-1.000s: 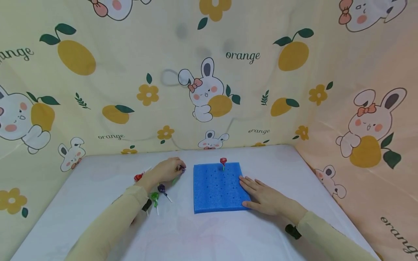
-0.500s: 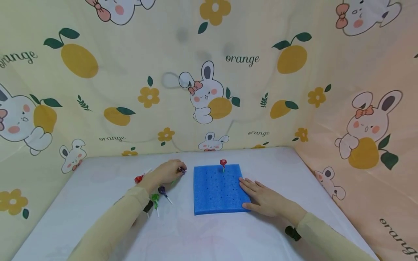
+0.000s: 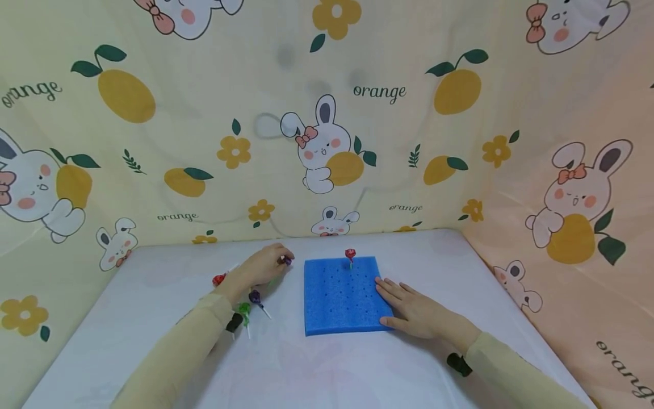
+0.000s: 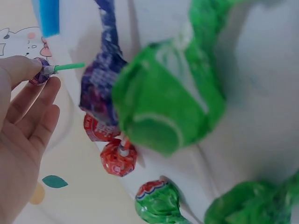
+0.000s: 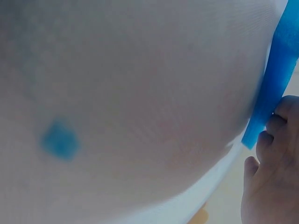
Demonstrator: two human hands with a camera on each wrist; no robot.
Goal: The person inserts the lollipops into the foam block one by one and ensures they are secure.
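My left hand (image 3: 264,266) pinches a purple-wrapped lollipop (image 4: 42,72) by its candy head between thumb and fingers. Its green stick points away from the palm in the left wrist view. To the right lies a blue foam block (image 3: 337,295) with rows of small holes. One red lollipop (image 3: 349,254) stands upright near the block's back edge. My right hand (image 3: 419,309) rests on the block's right edge, fingers extended. In the right wrist view those fingers lie along the side of the blue foam (image 5: 273,79).
Several loose lollipops lie beneath and beside the left forearm, among them a purple one (image 3: 255,296), a green one (image 3: 244,308) and a red one (image 3: 218,279). The white tabletop (image 3: 327,375) meets a printed cloth backdrop (image 3: 388,130) behind and at the right.
My left hand has risen slightly, and the purple lollipop has turned a little in its fingers. The right hand and the foam block keep their places.
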